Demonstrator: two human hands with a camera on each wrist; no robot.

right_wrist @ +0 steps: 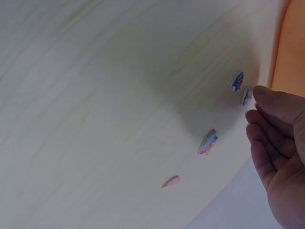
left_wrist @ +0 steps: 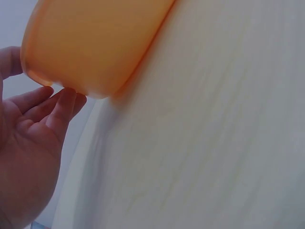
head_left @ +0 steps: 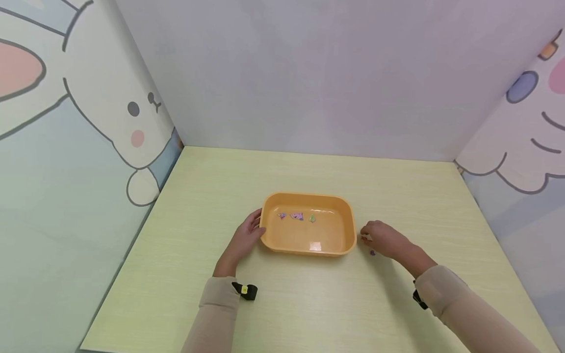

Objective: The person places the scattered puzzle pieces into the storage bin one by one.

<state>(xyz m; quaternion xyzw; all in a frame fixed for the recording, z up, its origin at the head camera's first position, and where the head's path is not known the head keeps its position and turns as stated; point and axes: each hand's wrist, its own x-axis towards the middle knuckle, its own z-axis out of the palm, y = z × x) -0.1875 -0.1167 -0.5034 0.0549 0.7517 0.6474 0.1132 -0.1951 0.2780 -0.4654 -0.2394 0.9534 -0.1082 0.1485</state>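
Note:
A shallow orange plastic basin (head_left: 309, 240) sits on the table, with three small flat printed pieces inside: one (head_left: 282, 215), a larger pinkish-purple one (head_left: 297, 216) and a greenish one (head_left: 312, 218). My left hand (head_left: 244, 239) grips its left end, thumb over the rim and fingers against the outer wall (left_wrist: 90, 47). Just outside the right end is my right hand (head_left: 385, 239), fingers loosely bent above the table. By its thumb tip lies a small colourful piece (right_wrist: 246, 96); whether they touch, I cannot tell. Nearby lie a blue-and-red piece (right_wrist: 237, 81), a light-blue one (right_wrist: 208, 142) and a pink one (right_wrist: 170, 181).
The pale yellow wood-grain table (head_left: 212, 186) meets a plain light wall (head_left: 309, 78) at the back. Side panels with cartoon drawings stand at the left (head_left: 57, 196) and right (head_left: 521, 206). Black straps (head_left: 249, 291) sit on both wrists.

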